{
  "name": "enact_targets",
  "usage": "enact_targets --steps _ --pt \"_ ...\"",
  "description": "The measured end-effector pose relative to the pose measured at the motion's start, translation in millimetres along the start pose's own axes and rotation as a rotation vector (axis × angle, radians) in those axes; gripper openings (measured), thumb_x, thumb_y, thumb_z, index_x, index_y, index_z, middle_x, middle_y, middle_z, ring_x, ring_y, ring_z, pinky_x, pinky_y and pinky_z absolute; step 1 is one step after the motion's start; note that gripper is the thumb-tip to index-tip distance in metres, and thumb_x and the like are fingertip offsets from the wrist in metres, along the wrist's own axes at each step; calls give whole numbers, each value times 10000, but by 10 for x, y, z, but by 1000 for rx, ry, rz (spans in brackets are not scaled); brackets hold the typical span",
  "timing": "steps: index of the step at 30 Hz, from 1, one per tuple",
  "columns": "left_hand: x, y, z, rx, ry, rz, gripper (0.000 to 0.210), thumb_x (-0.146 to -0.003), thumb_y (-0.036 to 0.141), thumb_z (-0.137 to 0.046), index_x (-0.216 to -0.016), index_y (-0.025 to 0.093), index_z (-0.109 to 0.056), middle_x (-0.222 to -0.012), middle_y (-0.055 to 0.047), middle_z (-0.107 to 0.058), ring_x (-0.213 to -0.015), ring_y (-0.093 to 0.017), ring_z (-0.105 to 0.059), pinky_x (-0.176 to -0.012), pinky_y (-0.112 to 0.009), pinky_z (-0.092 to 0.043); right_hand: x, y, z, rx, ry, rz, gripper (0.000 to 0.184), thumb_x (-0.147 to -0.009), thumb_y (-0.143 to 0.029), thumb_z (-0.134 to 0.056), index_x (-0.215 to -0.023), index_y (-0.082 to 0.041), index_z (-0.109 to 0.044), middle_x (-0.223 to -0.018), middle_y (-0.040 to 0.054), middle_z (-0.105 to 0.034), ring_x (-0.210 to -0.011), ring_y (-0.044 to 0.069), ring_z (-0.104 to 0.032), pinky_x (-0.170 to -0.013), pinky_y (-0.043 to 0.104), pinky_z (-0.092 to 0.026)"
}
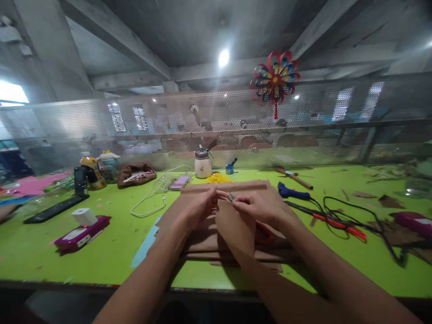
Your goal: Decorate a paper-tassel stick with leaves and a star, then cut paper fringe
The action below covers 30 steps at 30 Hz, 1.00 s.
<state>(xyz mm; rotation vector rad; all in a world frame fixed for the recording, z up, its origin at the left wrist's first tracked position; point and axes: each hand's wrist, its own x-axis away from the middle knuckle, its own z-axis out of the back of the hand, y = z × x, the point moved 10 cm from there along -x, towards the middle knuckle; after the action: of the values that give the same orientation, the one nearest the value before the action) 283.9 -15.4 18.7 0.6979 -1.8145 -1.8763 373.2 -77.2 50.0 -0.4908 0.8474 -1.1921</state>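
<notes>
A long brown paper strip (236,225) runs from between my hands down toward my body. My left hand (202,207) is closed, its fingertips pinching near the strip's upper left corner. Fingers of my right hand (258,206) are pressed together at the strip's upper right edge. Between the two hands a small grey metal tip (231,197) shows. Scissors with a red handle (263,233) are partly hidden behind the strip and below my right hand; whether that hand bears them I cannot tell. Under both hands lies a stack of brown paper sheets (202,243).
Right of the stack lie a blue glue gun (293,192), a red-handled tool (340,226) with black cable and a brush (297,179). A purple power strip (83,234) sits left. Behind are a white bottle (202,165), yellow strands (218,178) and a mesh partition (162,130).
</notes>
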Motion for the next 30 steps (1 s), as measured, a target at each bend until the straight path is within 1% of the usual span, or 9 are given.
enact_targets --steps 2,4,8,10,13,18,23,26,30 --pt "6 78 -67 -188 -40 -70 372 -750 474 -584 -926 159 -670 -909 -69 -645 -804 -163 -551 -676 -242 -415 -27 8 -48 61 -8 33 257 -802 -309 -478 -660 -158 -630 -628 12 -565 -594 133 -463 -520 234 -321" --pt "3 125 -125 -332 -56 -131 272 -689 373 -669 -813 133 -687 -787 -49 -641 -728 -146 -532 -653 -237 -393 -33 14 -53 72 4 2 258 -795 -311 -484 -641 -160 -626 -585 10 -553 -550 124 -444 -488 233 -304" --pt "-24 122 -32 -384 21 -138 207 -684 324 -661 -716 120 -668 -577 4 -558 -549 -101 -451 -553 -226 -344 35 -29 106 84 115 -129 200 -743 -301 -562 -637 -163 -660 -539 18 -565 -513 122 -437 -447 230 -298" --pt "-19 162 66 -381 84 -160 199 -680 315 -667 -722 121 -660 -595 2 -564 -555 -101 -459 -561 -228 -356 67 -47 186 28 165 -145 130 -703 -262 -601 -702 -163 -686 -586 20 -599 -546 128 -473 -471 229 -334" --pt "9 253 167 -403 159 -200 204 -693 318 -661 -737 119 -657 -623 -12 -582 -573 -109 -480 -593 -243 -379 62 18 211 -166 176 -117 217 -669 -232 -627 -860 -152 -692 -714 30 -644 -626 138 -530 -552 240 -399" --pt "47 344 140 -433 160 -240 199 -709 316 -646 -716 116 -643 -576 -2 -566 -559 -106 -479 -588 -241 -381 13 147 229 -299 199 -32 256 -669 -239 -631 -893 -137 -700 -769 43 -652 -662 133 -543 -617 267 -424" --pt "109 385 141 -585 203 -196 183 -713 313 -625 -767 141 -659 -660 -27 -624 -652 -145 -540 -646 -263 -406 14 194 232 -345 211 -32 207 -653 -202 -633 -830 -140 -721 -666 24 -635 -579 109 -515 -563 254 -415" --pt "144 441 53 -637 147 -198 220 -707 326 -625 -829 147 -666 -823 -67 -658 -752 -177 -566 -681 -270 -416 25 201 217 -403 206 -56 186 -643 -186 -627 -791 -133 -725 -545 0 -590 -489 92 -486 -502 243 -405" --pt "114 436 -21 -652 88 -220 258 -758 391 -558 -758 147 -639 -716 -38 -608 -683 -162 -522 -625 -250 -390 42 135 164 -363 180 -92 195 -637 -167 -601 -773 -132 -736 -473 0 -583 -449 106 -503 -472 242 -414"
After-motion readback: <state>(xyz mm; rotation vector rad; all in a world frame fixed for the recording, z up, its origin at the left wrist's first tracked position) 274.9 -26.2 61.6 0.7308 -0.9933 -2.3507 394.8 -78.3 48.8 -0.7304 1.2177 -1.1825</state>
